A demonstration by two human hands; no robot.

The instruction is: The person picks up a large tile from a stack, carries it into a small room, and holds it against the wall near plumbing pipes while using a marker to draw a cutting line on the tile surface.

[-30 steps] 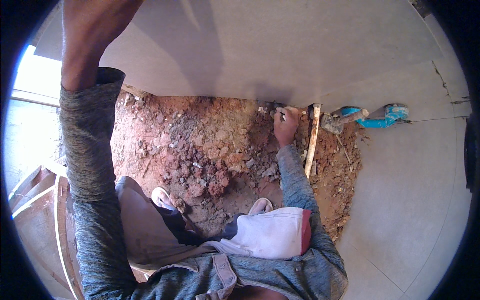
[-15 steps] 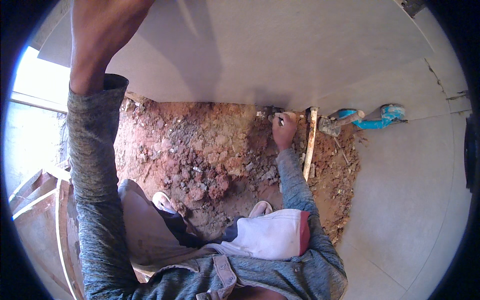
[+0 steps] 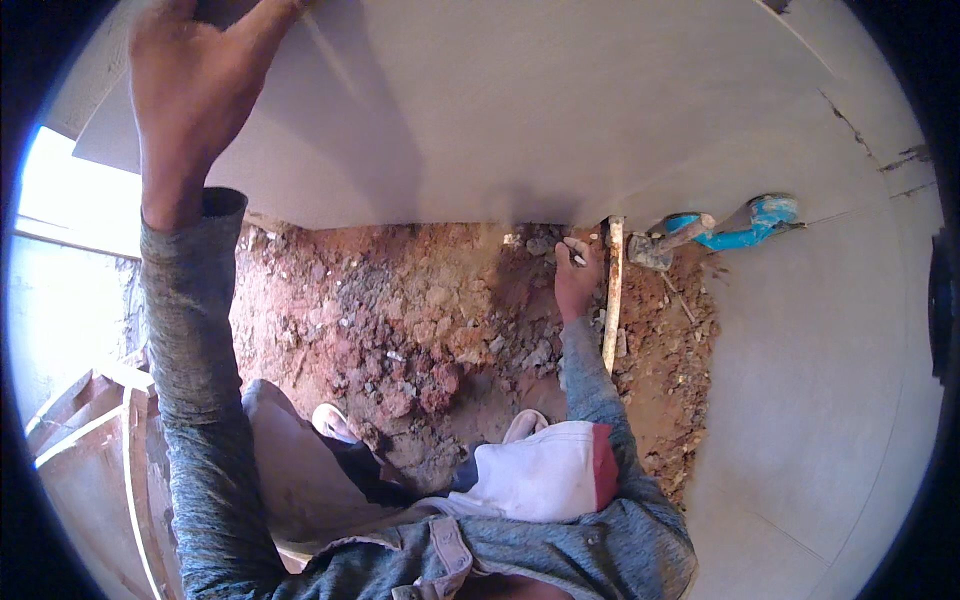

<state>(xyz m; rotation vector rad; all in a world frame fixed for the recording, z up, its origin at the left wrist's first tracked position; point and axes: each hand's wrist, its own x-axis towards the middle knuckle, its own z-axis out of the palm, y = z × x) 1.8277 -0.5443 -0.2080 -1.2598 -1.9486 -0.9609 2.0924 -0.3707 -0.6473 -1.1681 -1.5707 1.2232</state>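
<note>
A large grey tile panel (image 3: 480,110) fills the upper view, its lower edge just above the dug earth. My left hand (image 3: 195,95) is raised at the panel's left part, thumb spread away from the fingers; the fingertips run out of view. Low by the panel's bottom edge, my right hand (image 3: 577,280) is closed, fingers curled, with a small pale bit showing between them that is too small to name. Just right of it, a pale, dirt-stained bar or pipe (image 3: 614,300) lies on the soil, one end at the panel.
A hammer (image 3: 655,250) with a wooden handle and a blue double-cup tool (image 3: 745,230) lie at right, by the grey tiled floor (image 3: 800,400). Reddish rubble soil (image 3: 400,320) surrounds my sandalled feet. A wooden frame (image 3: 125,440) stands at left.
The left hand has come lower into view, showing its back and thumb. My right hand has shifted slightly right and down, away from the panel's edge. The view has tilted a little.
</note>
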